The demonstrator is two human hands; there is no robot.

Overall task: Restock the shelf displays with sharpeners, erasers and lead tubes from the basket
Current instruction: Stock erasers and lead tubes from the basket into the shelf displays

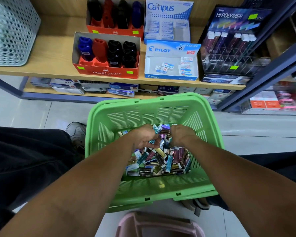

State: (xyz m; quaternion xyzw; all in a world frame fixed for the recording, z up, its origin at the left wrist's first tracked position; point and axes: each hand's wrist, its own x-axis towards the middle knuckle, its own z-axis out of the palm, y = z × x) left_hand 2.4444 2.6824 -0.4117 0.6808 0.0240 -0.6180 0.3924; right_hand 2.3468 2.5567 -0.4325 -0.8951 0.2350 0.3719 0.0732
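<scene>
Both my hands reach into the green basket (143, 106) on the floor. Inside lies a heap of small lead tubes and erasers (161, 159) in many colours. My left hand (142, 137) grips a few teal lead tubes (154, 135). My right hand (181, 135) is curled down into the heap; what its fingers hold is hidden. On the shelf above stand two red sharpener boxes (106, 72), a Campus eraser box (167, 29), a Pilot eraser box (171, 65) holding several erasers, and a dark Hi-Polymer lead display (229, 48).
A perforated grey bin (12, 31) stands at the shelf's left end. Boxed stock fills the lower shelf (109, 88). A dark metal rack post (263, 74) rises at the right. A pink stool (157, 224) sits below me, a shoe (76, 130) left of the basket.
</scene>
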